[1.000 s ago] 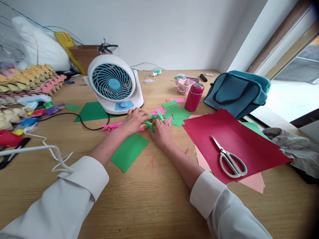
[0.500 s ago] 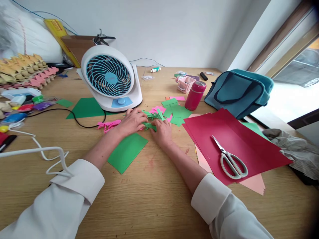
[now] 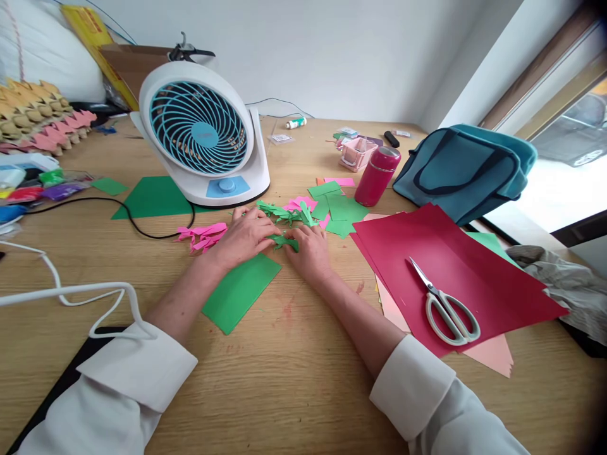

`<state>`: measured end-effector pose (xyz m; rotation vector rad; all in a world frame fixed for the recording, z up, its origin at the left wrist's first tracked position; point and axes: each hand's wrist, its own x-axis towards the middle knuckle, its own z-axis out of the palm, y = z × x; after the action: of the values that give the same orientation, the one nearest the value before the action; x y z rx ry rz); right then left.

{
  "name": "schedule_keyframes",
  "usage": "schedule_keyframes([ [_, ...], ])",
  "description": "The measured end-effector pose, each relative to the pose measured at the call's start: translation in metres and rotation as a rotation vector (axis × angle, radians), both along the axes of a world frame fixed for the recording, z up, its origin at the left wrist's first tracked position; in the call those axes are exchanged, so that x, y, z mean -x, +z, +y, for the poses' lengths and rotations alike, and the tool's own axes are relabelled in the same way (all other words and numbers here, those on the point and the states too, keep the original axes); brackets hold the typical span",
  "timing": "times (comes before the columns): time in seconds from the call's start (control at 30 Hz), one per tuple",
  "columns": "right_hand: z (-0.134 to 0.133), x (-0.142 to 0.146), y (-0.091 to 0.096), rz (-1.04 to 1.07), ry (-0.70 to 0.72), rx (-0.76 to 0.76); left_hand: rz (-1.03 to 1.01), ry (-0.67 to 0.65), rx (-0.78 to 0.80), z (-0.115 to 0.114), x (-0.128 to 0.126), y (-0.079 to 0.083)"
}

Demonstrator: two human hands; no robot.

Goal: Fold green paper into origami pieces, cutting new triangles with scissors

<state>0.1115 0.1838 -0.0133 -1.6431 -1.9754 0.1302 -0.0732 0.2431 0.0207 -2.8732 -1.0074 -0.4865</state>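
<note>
Between my two hands is a small green cut-paper piece (image 3: 286, 242) with jagged edges. My left hand (image 3: 247, 236) has its fingertips closed on the left end of it. My right hand (image 3: 310, 254) pinches the right end, its thumb toward me. Just beyond the fingers lie more crinkled green paper cutouts (image 3: 277, 213) and a pink paper cutout (image 3: 301, 203). Twisted pink paper strips (image 3: 203, 236) lie left of my left wrist. Below that hand is a flat green paper sheet (image 3: 241, 294), partly under my forearm.
A white fan (image 3: 203, 133) stands behind my left hand. Rightward are green paper rectangles (image 3: 344, 208), a red flask (image 3: 378, 177), a teal bag (image 3: 467, 170), and scissors (image 3: 446, 309) on red paper sheets (image 3: 493, 278). A white cable stand (image 3: 95, 287) crosses near my left sleeve.
The view has shifted slightly, so the fan and flask appear displaced. My hands stay together at the green paper piece, with only small finger movement.
</note>
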Motion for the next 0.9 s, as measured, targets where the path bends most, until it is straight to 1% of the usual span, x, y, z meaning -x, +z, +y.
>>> schedule_keyframes([
  [0.2, 0.0018, -0.0005, -0.0034, 0.053, 0.062, 0.002, 0.008, -0.002, 0.012, -0.0061, 0.0009, 0.0024],
  [0.47, 0.0029, -0.0013, -0.0053, 0.171, 0.137, 0.002, -0.001, -0.014, 0.017, -0.0060, 0.0030, 0.0017],
  [0.7, 0.0041, -0.0016, -0.0082, 0.176, 0.153, -0.028, -0.012, -0.006, 0.039, -0.0059, 0.0032, 0.0006],
  [0.9, 0.0039, -0.0014, -0.0071, 0.157, 0.109, -0.022, -0.030, 0.006, 0.049, -0.0062, 0.0023, 0.0002],
])
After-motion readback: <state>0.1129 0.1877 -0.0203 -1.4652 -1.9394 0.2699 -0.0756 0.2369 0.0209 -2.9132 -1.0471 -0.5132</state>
